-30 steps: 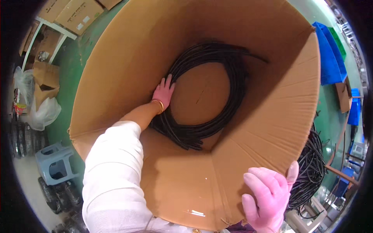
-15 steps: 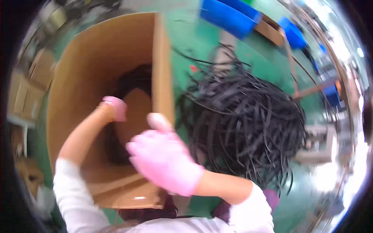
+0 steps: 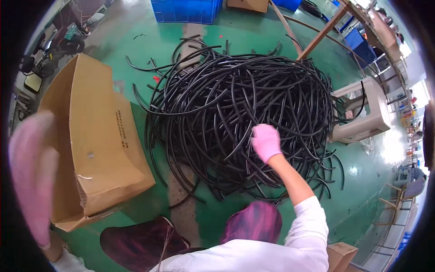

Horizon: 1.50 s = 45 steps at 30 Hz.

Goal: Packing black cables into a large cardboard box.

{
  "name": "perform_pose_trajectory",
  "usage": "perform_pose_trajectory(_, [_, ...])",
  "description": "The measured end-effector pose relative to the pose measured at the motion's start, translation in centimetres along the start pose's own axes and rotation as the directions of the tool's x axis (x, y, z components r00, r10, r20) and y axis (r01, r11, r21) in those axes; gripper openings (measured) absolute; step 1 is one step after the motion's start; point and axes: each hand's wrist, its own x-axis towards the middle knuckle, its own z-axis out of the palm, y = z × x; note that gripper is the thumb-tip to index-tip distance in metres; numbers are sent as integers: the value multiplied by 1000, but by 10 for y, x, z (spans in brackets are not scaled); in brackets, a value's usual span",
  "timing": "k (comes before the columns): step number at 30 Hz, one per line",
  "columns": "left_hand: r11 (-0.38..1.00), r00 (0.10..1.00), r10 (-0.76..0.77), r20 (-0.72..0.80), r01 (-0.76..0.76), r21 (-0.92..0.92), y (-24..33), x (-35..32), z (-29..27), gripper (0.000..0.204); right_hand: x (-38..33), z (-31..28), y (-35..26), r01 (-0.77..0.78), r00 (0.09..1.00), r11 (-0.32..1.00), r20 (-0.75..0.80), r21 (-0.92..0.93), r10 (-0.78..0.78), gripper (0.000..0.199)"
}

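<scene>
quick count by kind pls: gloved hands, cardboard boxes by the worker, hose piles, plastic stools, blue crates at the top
pink-gloved hands: 2 (left hand, blurred; right hand on the pile)
large open cardboard box: 1
small cardboard box at the lower edge: 1
pile of black hoses: 1
beige plastic stool: 1
blue crate: 1 clear; others too cut off to count
total: 7

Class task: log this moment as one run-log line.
right hand: in hose pile, grip unclear | left hand: raised, blurred, near box | floor: green
</scene>
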Motion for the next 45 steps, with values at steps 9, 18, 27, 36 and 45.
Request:
perform_pose_trajectory(9, [907, 833, 356, 424, -198, -372, 128, 26, 143, 26, -14, 39, 102, 100, 978, 993, -191, 61, -86, 23])
perform_pose_trajectory(18, [821, 735, 348, 582, 61, -568, 231, -25, 301, 30, 112, 59, 56, -303, 788, 442, -39, 845, 614, 38])
perform_pose_trajectory(27, [669, 804, 289, 519, 219, -711, 230, -5, 340, 30, 105, 67, 73, -344, 932, 766, 93, 543, 352, 39])
perform_pose_trajectory(36, [951, 866, -231, 443, 298, -86, 123, 20, 500, 36, -94, -86, 131, -258, 787, -177, 313, 950, 532, 15])
perform_pose_trajectory(45, [-42, 901, -140, 410, 409, -912, 263, 79, 317, 28, -141, -94, 104, -138, 881, -370, 284, 919, 377, 25])
